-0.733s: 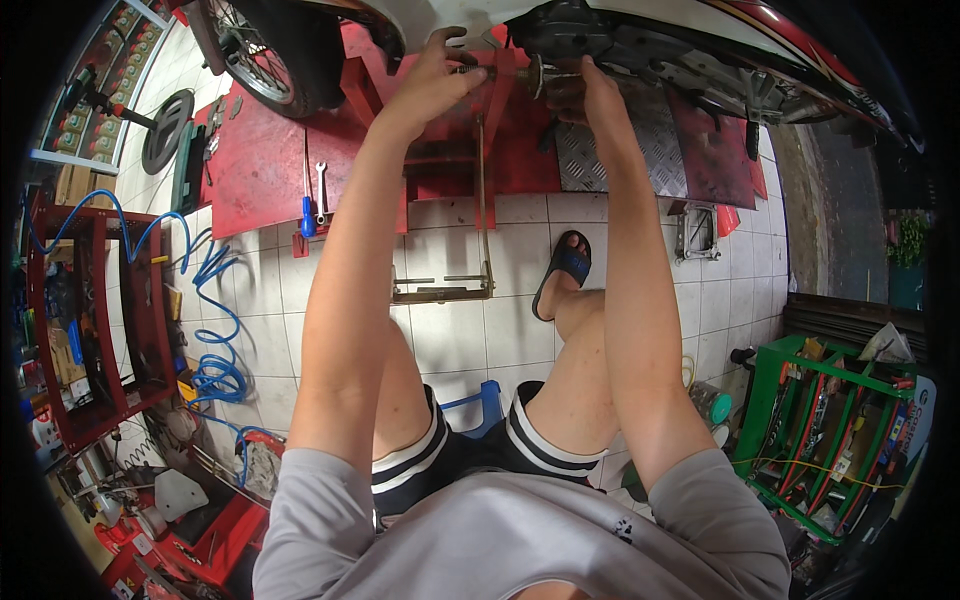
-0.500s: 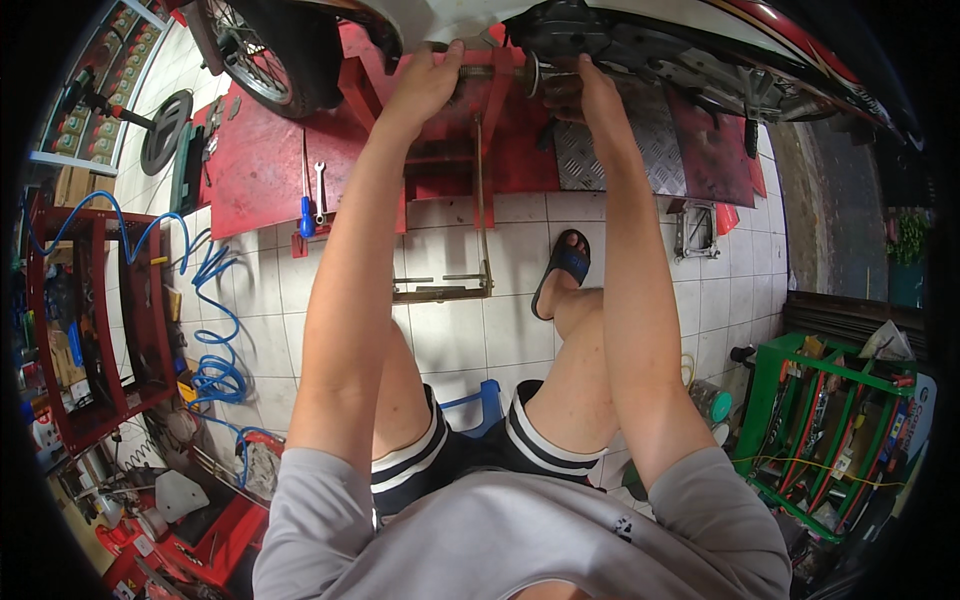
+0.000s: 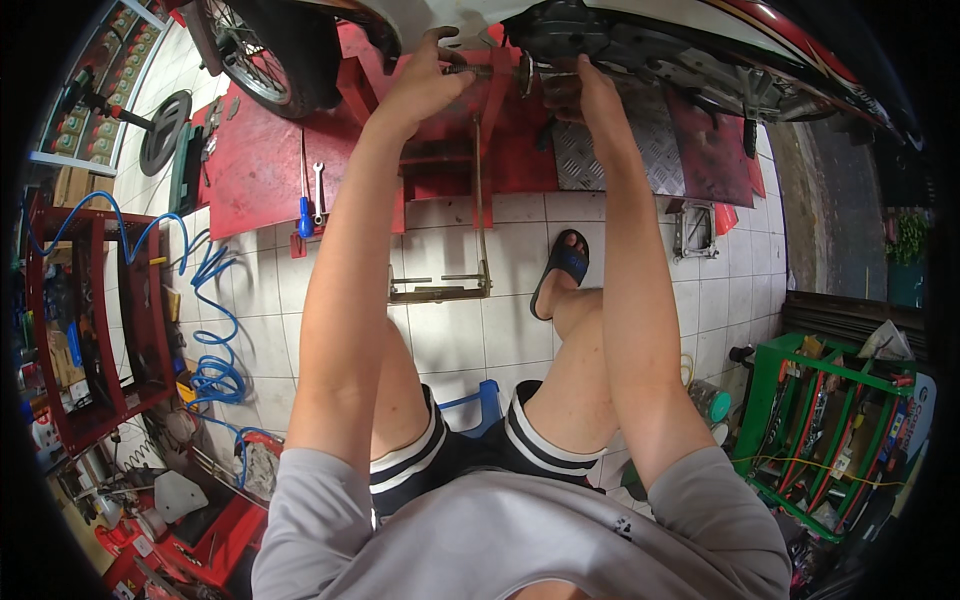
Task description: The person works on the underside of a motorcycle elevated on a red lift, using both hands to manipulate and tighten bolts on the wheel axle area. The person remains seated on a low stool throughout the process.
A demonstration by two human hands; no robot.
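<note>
My left hand [image 3: 425, 88] reaches to the left end of a threaded rod [image 3: 482, 71] on a red metal stand [image 3: 492, 100]. Its index finger and thumb are spread apart around the rod's end, so the hand looks open. A round metal disc [image 3: 527, 75] sits at the rod's right end. Just right of the disc is my right hand [image 3: 592, 95], thumb up and fingers stretched toward the disc in shadow, apparently holding nothing. Both hands are under the motorcycle's dark engine [image 3: 570, 32]. A long thin metal bar [image 3: 482, 200] runs down from the stand toward the floor.
A red lift platform [image 3: 270, 160] carries a blue-handled screwdriver [image 3: 305, 210] and a wrench [image 3: 320, 190]. The front wheel [image 3: 250, 60] stands left of the stand. A coiled blue air hose [image 3: 215, 375] and red rack [image 3: 100, 310] are left; a green rack [image 3: 830, 430] is right.
My left thumb has swung downward and the index finger has lifted, opening the hand around the rod's end. The disc has shifted slightly left. My right hand has stayed nearly still.
</note>
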